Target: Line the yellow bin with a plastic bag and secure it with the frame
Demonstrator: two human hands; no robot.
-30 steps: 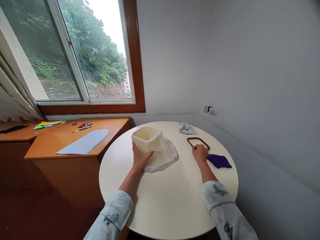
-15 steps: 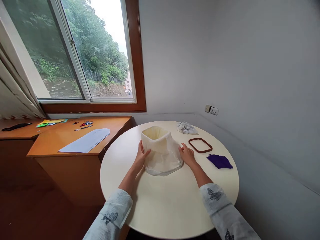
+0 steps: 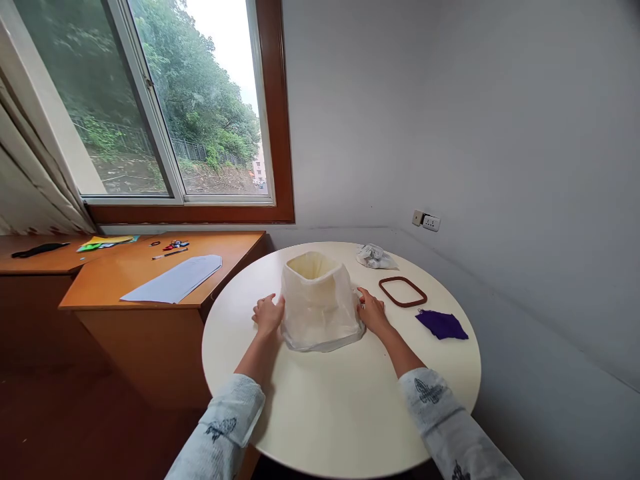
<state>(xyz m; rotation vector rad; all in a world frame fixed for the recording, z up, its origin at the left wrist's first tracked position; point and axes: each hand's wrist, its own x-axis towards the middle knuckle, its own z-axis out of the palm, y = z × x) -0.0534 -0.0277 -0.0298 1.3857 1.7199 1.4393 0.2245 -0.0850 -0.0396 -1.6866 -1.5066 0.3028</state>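
A cream, square-mouthed bin (image 3: 313, 265) stands upright on the round table. A translucent white plastic bag (image 3: 320, 320) is draped over its rim and hangs loose around the outside, its lower edge spread on the tabletop. At the bag's left side, my left hand (image 3: 269, 313) has its fingers spread, with its inner edge against or very near the plastic. On the opposite side, my right hand (image 3: 373, 310) has its thumb and fingers bent at the bag's edge, gripping the plastic there; the fingertips are partly hidden.
On the round table (image 3: 340, 413), a brown square ring frame (image 3: 403, 292), a purple cloth (image 3: 442, 325) and a crumpled clear bag (image 3: 376, 257) lie to the right. Paper sheets (image 3: 175, 280), a pen (image 3: 170, 254) and scissors-like red items (image 3: 175, 245) are on the wooden desk (image 3: 230, 250).
My left hand has let go of the bin's side and moved left and slightly down, its fingers opening. The bag's left side now hangs lower and straighter. My right hand stays nearly in place.
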